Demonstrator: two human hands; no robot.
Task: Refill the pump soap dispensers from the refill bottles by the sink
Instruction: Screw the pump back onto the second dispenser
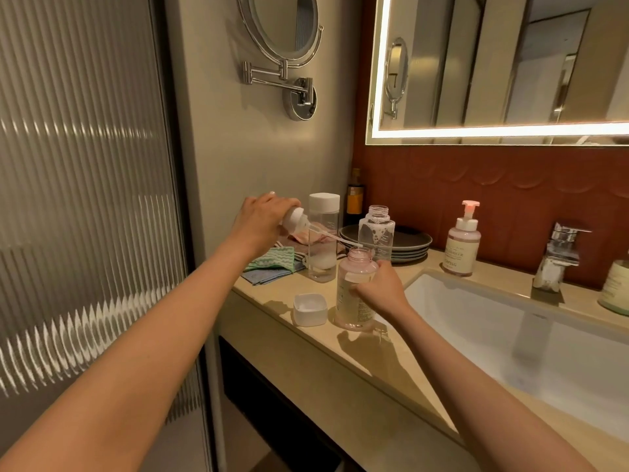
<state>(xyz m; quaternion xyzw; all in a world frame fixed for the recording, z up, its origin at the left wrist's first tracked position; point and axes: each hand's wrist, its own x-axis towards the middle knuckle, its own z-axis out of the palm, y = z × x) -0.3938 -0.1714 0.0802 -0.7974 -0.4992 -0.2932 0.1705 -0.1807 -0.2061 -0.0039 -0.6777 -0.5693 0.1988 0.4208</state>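
Note:
My left hand (260, 218) grips a white pump head (295, 219), held tilted, its clear dip tube (332, 237) slanting down to the open neck of a pink-tinted dispenser bottle (350, 301). My right hand (381, 287) holds that bottle upright on the counter. Behind it stands an uncapped clear refill bottle (376, 233) with foam inside. To its left stands a capped clear refill bottle (321, 247). A loose white cap (309, 309) lies open side up on the counter. A second pump dispenser (462, 243), assembled, stands by the sink.
Stacked dark plates (413, 247) sit behind the bottles, folded cloths (272, 265) at the counter's left end. A dark bottle (355, 199) stands in the corner. The white sink basin (510, 321) and chrome tap (558, 257) lie to the right, with a jar (617, 287) at the right edge.

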